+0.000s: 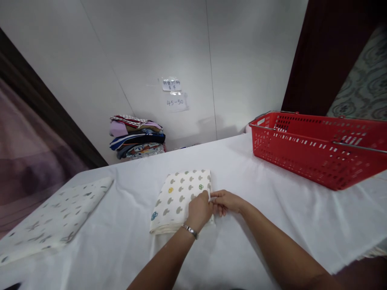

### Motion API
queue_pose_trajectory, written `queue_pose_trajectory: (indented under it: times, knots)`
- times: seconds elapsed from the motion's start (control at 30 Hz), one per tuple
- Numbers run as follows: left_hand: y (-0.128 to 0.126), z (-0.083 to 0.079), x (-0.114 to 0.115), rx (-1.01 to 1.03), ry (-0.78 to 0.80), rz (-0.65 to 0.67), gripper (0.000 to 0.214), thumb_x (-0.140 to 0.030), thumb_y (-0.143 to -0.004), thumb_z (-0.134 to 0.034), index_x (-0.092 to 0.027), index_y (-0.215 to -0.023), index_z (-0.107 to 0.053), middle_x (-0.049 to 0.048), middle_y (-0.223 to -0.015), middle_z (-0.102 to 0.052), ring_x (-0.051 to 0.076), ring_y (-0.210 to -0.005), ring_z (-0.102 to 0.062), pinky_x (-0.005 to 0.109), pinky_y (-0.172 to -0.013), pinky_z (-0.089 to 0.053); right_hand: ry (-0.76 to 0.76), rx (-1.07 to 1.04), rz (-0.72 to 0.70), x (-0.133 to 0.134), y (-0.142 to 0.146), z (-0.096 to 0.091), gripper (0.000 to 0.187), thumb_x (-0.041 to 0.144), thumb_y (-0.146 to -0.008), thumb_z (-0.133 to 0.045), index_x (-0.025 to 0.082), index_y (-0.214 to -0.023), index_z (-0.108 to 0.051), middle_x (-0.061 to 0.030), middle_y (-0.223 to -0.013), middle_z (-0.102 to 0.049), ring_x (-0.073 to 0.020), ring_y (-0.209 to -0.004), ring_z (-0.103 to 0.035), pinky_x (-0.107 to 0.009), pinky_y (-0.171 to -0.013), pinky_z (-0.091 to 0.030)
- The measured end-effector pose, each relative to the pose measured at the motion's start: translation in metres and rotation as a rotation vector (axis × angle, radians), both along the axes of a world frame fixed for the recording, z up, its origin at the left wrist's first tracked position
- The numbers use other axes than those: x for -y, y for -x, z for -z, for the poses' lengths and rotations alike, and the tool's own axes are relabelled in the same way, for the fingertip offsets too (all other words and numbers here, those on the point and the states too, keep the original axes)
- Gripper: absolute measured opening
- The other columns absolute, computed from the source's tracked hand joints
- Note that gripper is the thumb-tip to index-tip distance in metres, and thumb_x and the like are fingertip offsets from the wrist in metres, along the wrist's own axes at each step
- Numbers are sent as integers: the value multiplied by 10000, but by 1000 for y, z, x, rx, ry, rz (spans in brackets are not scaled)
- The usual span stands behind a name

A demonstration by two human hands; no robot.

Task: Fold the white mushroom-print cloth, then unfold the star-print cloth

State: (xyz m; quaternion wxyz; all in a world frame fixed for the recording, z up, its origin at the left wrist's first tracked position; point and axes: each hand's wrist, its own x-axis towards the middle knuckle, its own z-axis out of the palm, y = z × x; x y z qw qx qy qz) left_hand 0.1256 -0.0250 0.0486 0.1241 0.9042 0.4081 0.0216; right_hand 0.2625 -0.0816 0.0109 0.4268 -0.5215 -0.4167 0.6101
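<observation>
A pale panelled wall (pixel 250 60) backs a white-covered table (pixel 127 245); the mushroom-print cloth (pixel 173 201) lies folded near its middle, between a leaf-print cloth (pixel 57 217) and a red basket (pixel 296 159); the left hand (pixel 199 208) appears to pinch its right edge; the right hand (pixel 227 201) meets that edge, though whether its fingers grip I cannot tell; the step seems to be adjusting the folded edge; the next move probably calls for keeping the layers aligned.
</observation>
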Motion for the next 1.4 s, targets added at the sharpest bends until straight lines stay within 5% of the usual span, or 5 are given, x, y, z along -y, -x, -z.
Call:
queue_pose_trajectory:
  times: [0.33, 0.73, 1.0, 1.13, 1.4]
  knots:
    - [0, 1, -1, -25, -68, 32, 201, -244, -851, -416, -180, -1015, -513, 91, -880, -658, 222, -861, -627, 292, -686, -407, -51, 21, 292, -11, 3, 10, 324, 386, -738, -539, 147, -942, -619, 32, -581, -625, -56, -359, -472, -167, -342, -309]
    - [5, 10, 10, 37, -26, 68, 218, -277, -874, -403, -194, -1038, -521, 71, -928, -646, 211, -876, -617, 300, -717, -409, -88, -1, 367, -15, 13, 18, 343, 417, -703, -587, 138, -902, -600, 63, -496, -537, -62, -362, -462, -174, -351, -310]
    - [20, 19, 15, 79, -93, 172, 178, -263, -857, -423, -185, -963, -542, 65, -948, -619, 211, -881, -573, 317, -754, -395, -101, 53, 531, -20, 11, 22, 577, 424, -645, -601, 133, -1134, -508, 47, -625, -575, -72, -381, -475, -186, -340, -300]
    - [32, 21, 21, 135, -154, 225, 190, -306, -860, -436, -187, -964, -542, 66, -940, -596, 225, -868, -546, 351, -762, -395, -253, 183, 678, -22, 10, 25, 495, 390, -671, -555, 164, -1111, -538, 5, -756, -583, -105, -552, -528, -192, -401, -360]
    - [47, 22, 33, 213, -191, 258, 258, -284, -840, -476, -193, -1072, -542, 65, -983, -544, 224, -903, -504, 396, -846, -395, -391, 584, 657, -16, 16, 27, 346, 306, -759, -498, 214, -1084, -570, -52, -1145, -551, -150, -774, -535, -294, -727, -469]
